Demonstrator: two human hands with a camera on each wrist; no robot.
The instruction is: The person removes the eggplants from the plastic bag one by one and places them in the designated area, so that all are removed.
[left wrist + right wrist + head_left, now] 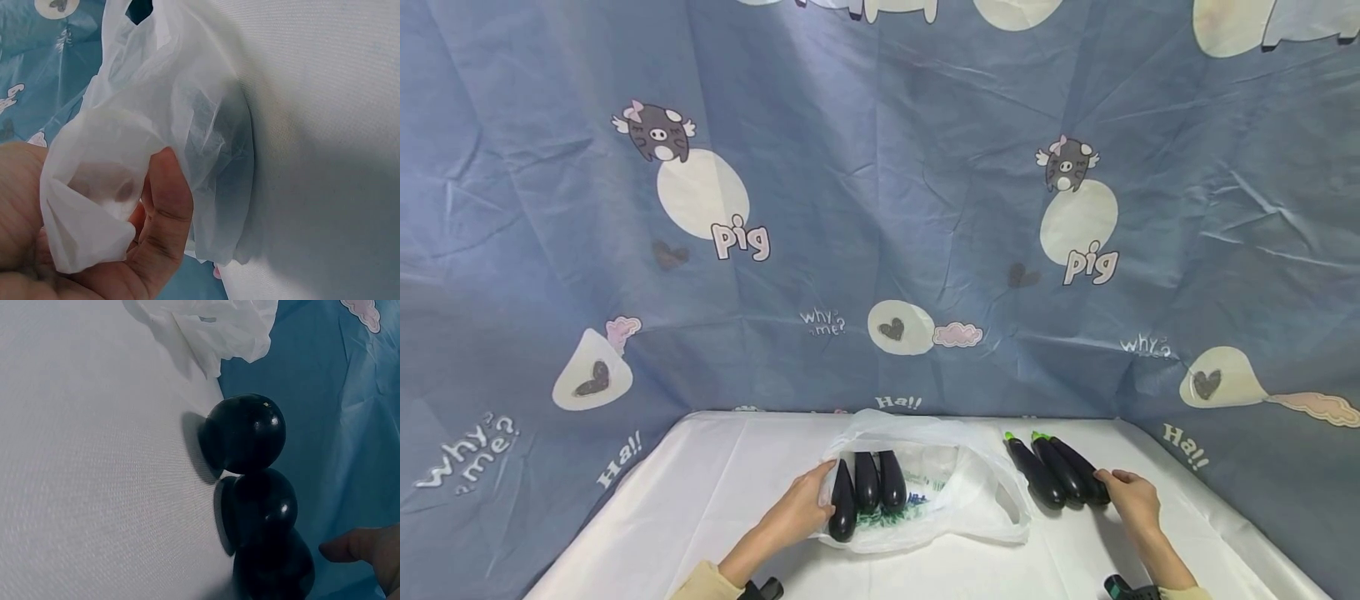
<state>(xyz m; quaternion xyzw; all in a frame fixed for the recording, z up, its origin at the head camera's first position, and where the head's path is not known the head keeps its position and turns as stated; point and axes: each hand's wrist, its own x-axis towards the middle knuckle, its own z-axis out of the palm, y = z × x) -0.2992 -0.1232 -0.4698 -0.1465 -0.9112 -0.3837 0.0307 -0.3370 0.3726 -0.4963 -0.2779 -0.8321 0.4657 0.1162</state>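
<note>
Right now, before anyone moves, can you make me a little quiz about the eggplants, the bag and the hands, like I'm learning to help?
1. Count: how many eggplants show inside the bag in the head view?

2. True or false: the left hand is gripping the bag.

3. Pick one: three more eggplants lie on the table outside the bag. Which of these is the right hand nearest?
A) the leftmost eggplant
B) the middle eggplant
C) the rightmost eggplant

Key:
1. Three.
2. True.
3. C.
</note>
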